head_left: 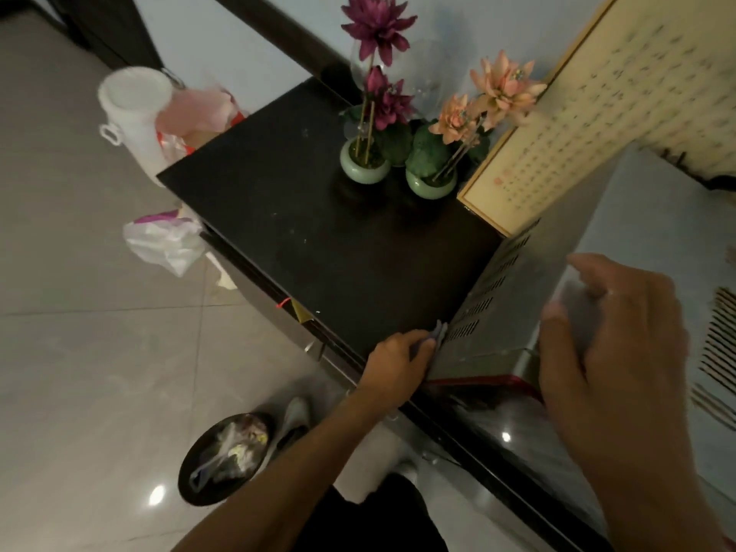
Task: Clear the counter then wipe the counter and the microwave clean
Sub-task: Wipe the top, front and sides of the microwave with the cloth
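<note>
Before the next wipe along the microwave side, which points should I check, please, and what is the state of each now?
1. Cloth in left hand: ok, pressed against the microwave side, near the vents.
2. Right hand on the microwave top: ok; it seems to hold something pale, too blurred to name.
3. Counter cleared: not ok, two flower pots and a framed panel are on it.
4. Counter wiped: not ok, pale specks show.
5. Room to wipe toward the pots: ok.
</note>
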A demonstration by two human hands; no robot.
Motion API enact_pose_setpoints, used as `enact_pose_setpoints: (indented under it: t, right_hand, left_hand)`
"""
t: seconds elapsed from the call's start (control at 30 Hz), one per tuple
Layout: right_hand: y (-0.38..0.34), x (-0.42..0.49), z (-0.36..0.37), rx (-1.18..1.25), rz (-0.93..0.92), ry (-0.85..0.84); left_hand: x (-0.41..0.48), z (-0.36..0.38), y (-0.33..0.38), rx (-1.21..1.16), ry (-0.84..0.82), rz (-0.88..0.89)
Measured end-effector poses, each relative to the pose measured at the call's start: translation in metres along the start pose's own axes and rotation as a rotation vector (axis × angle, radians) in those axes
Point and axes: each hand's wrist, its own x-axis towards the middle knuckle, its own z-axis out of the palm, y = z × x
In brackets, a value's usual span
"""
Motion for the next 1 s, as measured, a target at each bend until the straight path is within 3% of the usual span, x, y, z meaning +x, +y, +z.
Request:
enact_pose_setpoints:
  t: [0.13,0.33,0.57,0.7,0.83,1.0]
  right_hand:
    - [0.016,-0.014,-0.025,0.062,-0.168,-0.002]
    - [0.085,-0.043,-0.079,0.123,-0.338,-0.062]
    - [0.156,-0.076,-0.111,0.203,-0.4,-0.104]
    - [0.179,-0.083,-0.117,0.21,-0.373,-0.086]
    - [0.196,-0.086,-0.108,0.178,-0.334,-0.092]
    - [0.2,-0.088,-0.103,0.155,-0.324,-0.093]
  left_hand:
    - [-0.033,0.004,-0.001,-0.066,0.11,-0.065]
    - [-0.079,0.031,0.034,-0.244,0.46,-0.102]
    - [-0.133,0.077,0.107,-0.437,0.915,0.044]
    - [-0.131,0.091,0.154,-0.387,1.164,0.187]
    - [-0.109,0.105,0.152,-0.31,1.224,0.245]
    - [-0.093,0.122,0.084,-0.355,1.158,-0.006]
